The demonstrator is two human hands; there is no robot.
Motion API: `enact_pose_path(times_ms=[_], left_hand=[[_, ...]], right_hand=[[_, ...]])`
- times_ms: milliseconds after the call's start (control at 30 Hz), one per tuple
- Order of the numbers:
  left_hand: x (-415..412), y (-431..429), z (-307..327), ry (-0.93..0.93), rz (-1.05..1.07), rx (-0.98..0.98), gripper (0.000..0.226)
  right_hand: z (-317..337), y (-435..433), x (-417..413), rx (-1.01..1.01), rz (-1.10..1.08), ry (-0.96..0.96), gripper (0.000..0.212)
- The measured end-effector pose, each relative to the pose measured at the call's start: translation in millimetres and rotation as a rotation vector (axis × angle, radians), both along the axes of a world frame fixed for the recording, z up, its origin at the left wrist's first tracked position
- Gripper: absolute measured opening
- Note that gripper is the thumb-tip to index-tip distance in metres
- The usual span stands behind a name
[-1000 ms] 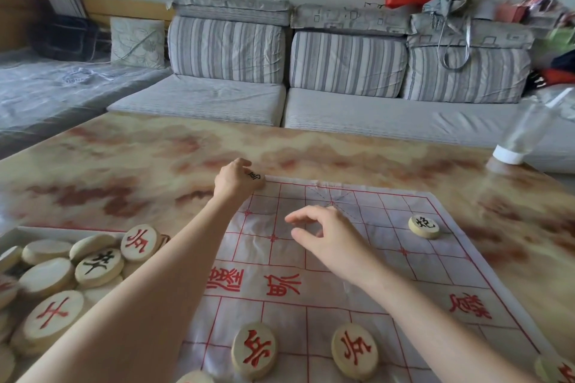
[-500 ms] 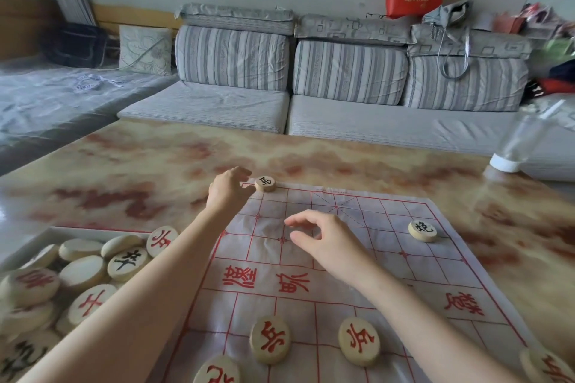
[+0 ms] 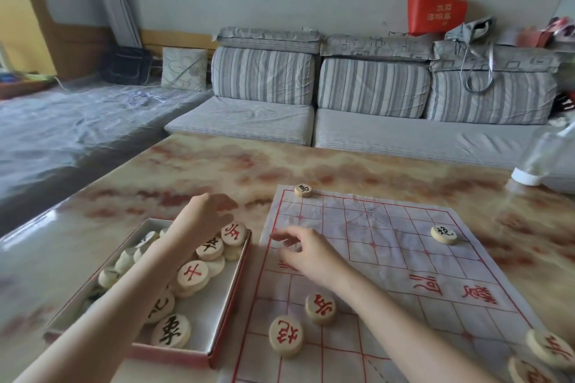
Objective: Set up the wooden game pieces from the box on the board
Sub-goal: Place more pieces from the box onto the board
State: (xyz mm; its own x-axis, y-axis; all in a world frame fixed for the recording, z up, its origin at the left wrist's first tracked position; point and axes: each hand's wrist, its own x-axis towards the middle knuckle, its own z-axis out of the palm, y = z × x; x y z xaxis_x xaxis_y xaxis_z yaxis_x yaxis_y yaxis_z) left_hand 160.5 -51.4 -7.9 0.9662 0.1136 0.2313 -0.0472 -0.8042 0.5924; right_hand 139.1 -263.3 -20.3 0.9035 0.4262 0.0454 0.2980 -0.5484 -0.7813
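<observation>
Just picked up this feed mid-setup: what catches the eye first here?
A white cloth board with red grid lines covers the right side of the glossy marbled table, sparsely set with round wooden pieces. Left of it an open cardboard box is heaped with more; the blurred left hand hovers over its far end, the right hand above the board's left edge.

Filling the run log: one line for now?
left hand over box | right hand over board, empty | black piece on far corner
</observation>
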Motion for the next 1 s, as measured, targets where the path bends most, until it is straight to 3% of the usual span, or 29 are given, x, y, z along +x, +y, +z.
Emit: enact_pose_path(times_ms=[233, 400, 600, 833, 1000], left_hand=[[-36, 19, -4, 0.067, 0.018, 0.195, 0.035], [-42, 18, -18, 0.013, 0.061, 0.345, 0.044], [-41, 14, -23, 0.065, 0.022, 0.396, 0.045], [-37, 13, -21, 0.115, -0.023, 0.351, 0.045], [-41, 12, -18, -0.006, 0.033, 0.211, 0.044]], right_hand=[[-3, 50, 3, -0.115, 0.044, -0.188, 0.049], [-13, 81, 17, -0.255, 0.014, -0.263, 0.059], [-25, 94, 27, -0.345, 0.026, -0.346, 0.057], [-26, 87, 29, -0.146, -0.062, -0.327, 0.043], [-7, 55, 22, 0.048, -0.169, -0.188, 0.047]])
